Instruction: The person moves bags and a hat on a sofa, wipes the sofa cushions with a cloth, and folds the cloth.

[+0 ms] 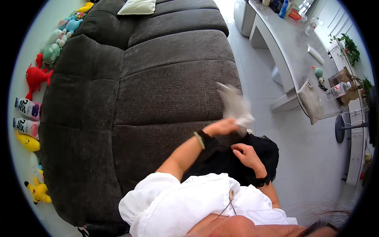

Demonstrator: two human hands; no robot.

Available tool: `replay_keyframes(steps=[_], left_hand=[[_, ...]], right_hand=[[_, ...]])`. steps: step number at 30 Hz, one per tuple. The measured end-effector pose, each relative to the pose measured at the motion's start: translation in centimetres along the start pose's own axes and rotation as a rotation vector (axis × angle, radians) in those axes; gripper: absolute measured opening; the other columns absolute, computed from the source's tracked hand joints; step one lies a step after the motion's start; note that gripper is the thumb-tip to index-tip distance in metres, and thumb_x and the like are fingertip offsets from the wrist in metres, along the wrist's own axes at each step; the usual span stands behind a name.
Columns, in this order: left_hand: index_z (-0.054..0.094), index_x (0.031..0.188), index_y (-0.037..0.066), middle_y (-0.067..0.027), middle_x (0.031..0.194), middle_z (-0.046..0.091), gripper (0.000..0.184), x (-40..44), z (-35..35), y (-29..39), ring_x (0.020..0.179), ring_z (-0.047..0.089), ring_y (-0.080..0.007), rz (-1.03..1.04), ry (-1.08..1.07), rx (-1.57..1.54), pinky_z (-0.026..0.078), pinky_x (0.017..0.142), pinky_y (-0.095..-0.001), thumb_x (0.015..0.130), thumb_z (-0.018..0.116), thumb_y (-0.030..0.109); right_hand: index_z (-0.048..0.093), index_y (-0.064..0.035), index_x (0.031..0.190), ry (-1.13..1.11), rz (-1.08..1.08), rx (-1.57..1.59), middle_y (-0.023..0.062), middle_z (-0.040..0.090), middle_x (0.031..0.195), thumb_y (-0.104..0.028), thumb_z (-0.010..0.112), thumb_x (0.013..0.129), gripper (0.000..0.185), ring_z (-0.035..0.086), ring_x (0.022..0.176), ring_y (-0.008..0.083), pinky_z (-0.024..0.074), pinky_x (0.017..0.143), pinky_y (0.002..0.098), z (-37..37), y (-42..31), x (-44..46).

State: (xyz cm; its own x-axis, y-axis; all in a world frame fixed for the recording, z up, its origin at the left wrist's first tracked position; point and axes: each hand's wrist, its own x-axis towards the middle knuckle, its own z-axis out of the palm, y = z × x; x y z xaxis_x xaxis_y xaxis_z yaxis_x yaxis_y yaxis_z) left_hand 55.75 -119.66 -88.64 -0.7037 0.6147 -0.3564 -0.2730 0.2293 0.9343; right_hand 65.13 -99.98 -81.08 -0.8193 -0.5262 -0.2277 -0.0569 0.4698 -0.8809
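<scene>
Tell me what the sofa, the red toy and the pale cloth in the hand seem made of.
Sofa: matte chenille-like fabric, by its fine crinkled texture.
Red toy: probably fabric plush, fairly matte, by its soft, rounded shape.
Pale cloth: thin textile, by its loose flare; motion blur hides weave and finish.

To your left you have a big dark grey sofa [177,51], with a pale wall [29,75] beyond it. To your right, a white table [284,43] stands on the light grey tiled floor [308,158], which is reflecting bright light.
</scene>
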Motion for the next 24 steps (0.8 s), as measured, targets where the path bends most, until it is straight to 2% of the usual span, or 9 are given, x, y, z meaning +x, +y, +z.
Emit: replay_keyframes(steps=[5, 6, 8, 9, 13, 16, 19, 22, 24], left_hand=[[0.066, 0.108, 0.001, 0.0023, 0.089, 0.062, 0.027, -2.0, 5.4, 6.8, 0.077, 0.054, -0.0078, 0.077, -0.248, -0.381, 0.047, 0.071, -0.0262, 0.092, 0.055, 0.019], [0.067, 0.103, 0.002, 0.0022, 0.087, 0.063, 0.024, -2.7, 5.1, 6.4, 0.078, 0.055, -0.0075, 0.306, -0.13, -0.415, 0.047, 0.07, -0.0257, 0.092, 0.055, 0.019], [0.066, 0.093, 0.003, -0.0002, 0.086, 0.064, 0.019, -5.4, 1.0, 4.3, 0.074, 0.055, -0.0103, 0.1, 0.123, -0.382, 0.047, 0.066, -0.0274, 0.089, 0.056, 0.018], [0.063, 0.101, 0.002, -0.0047, 0.095, 0.065, 0.02, -8.2, -0.7, 4.4, 0.081, 0.058, -0.0139, 0.47, 0.182, -0.403, 0.047, 0.069, -0.03, 0.089, 0.053, 0.014], [0.05, 0.125, -0.001, -0.0142, 0.123, 0.056, 0.038, -18.5, -6.7, 3.7, 0.113, 0.054, -0.0266, 0.611, 0.798, -0.771, 0.045, 0.095, -0.0415, 0.097, 0.04, 0.023], [0.051, 0.128, 0.0, -0.0138, 0.125, 0.056, 0.035, -24.8, -8.7, 3.4, 0.112, 0.055, -0.026, 0.685, 1.241, -0.583, 0.044, 0.096, -0.039, 0.098, 0.045, 0.017], [0.051, 0.128, -0.004, -0.0168, 0.128, 0.056, 0.037, -25.9, -7.9, 0.7, 0.117, 0.054, -0.0288, 0.376, 1.541, -0.177, 0.04, 0.101, -0.0382, 0.096, 0.049, 0.014], [0.051, 0.128, -0.005, -0.0182, 0.127, 0.056, 0.037, -21.4, -6.6, -3.6, 0.119, 0.052, -0.0338, 0.104, 1.576, 0.508, 0.04, 0.101, -0.0385, 0.094, 0.05, 0.009], [0.053, 0.128, 0.0, -0.0206, 0.127, 0.055, 0.039, -17.8, -5.6, -8.9, 0.118, 0.051, -0.039, 0.061, 1.376, 0.495, 0.04, 0.1, -0.0415, 0.09, 0.052, 0.01]], right_hand=[[0.063, 0.0004, 0.109, 0.025, 0.011, 0.135, 0.0113, 0.069, 0.1, -0.008, 0.059, 0.091, 0.021, 0.065, 0.095, 0.0199, 0.0501, 0.085, 0.0307, -0.2, 0.5, -1.1], [0.063, 0.0008, 0.11, 0.019, 0.027, 0.11, 0.0109, 0.068, 0.104, -0.007, 0.059, 0.091, 0.021, 0.064, 0.099, 0.0194, 0.0492, 0.089, 0.0297, 0.2, 1.0, -1.5], [0.062, -0.0022, 0.114, 0.091, -0.003, 0.374, 0.0107, 0.066, 0.111, -0.011, 0.062, 0.091, 0.024, 0.063, 0.101, 0.0199, 0.0494, 0.089, 0.0299, 1.7, 4.5, -2.8], [0.062, -0.0038, 0.115, 0.083, 0.031, 0.597, 0.01, 0.065, 0.113, -0.011, 0.063, 0.09, 0.026, 0.062, 0.101, 0.0201, 0.0494, 0.089, 0.0301, 1.8, 5.3, -3.5], [0.063, -0.0023, 0.114, -0.023, -0.043, 0.081, 0.0105, 0.067, 0.107, -0.011, 0.06, 0.089, 0.026, 0.064, 0.098, 0.0201, 0.05, 0.085, 0.0301, -0.1, -0.4, -2.2], [0.066, 0.0018, 0.106, 0.024, -0.026, 0.106, 0.0135, 0.069, 0.097, -0.011, 0.06, 0.087, 0.023, 0.066, 0.085, 0.0212, 0.0513, 0.078, 0.0298, 0.0, -0.3, -2.6], [0.065, 0.0015, 0.107, 0.018, -0.013, 0.126, 0.0131, 0.069, 0.099, -0.01, 0.06, 0.088, 0.023, 0.066, 0.088, 0.0201, 0.0511, 0.079, 0.0291, -0.4, -0.1, -2.8], [0.065, 0.0013, 0.107, 0.02, 0.003, 0.128, 0.0123, 0.069, 0.1, -0.01, 0.06, 0.088, 0.023, 0.066, 0.091, 0.0193, 0.0509, 0.08, 0.0286, -0.8, 0.1, -3.1], [0.065, 0.0016, 0.107, 0.053, 0.006, 0.148, 0.0133, 0.069, 0.098, -0.011, 0.062, 0.087, 0.023, 0.067, 0.087, 0.0204, 0.0516, 0.079, 0.0295, -1.1, 0.0, -3.5]])
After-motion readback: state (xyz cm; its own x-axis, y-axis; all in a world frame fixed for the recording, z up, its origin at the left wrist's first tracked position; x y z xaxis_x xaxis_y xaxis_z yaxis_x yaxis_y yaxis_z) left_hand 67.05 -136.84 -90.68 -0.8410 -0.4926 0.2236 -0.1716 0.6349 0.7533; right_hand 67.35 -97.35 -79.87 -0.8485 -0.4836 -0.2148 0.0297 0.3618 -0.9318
